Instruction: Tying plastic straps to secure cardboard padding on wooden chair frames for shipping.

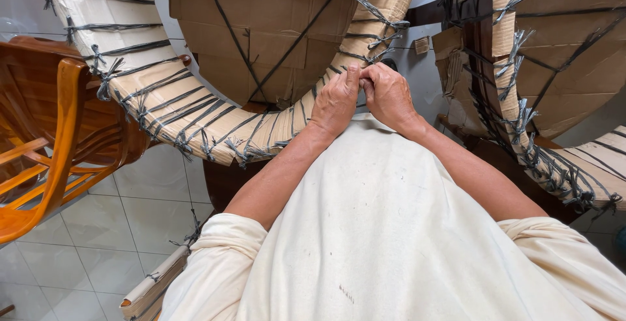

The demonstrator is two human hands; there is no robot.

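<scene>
**Both hands knotting string on a wrapped round frame**

Seen from the head camera, the left hand [336, 102] and right hand [388, 94] meet, touching, at the rim of a cardboard-wrapped round frame [195, 115]. Each grip is pressed together, pinching grey string [375, 11] at the rim. A second wrapped frame [521, 119] stands right; a wooden chair [55, 132] stands left on the tiled floor [104, 229].

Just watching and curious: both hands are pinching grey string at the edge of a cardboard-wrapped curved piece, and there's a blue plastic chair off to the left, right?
Not quite. The chair on the left is orange-brown wood, not blue plastic, as the head view shows. The rest holds: the left hand and right hand pinch grey string at the wrapped curved piece.
</scene>
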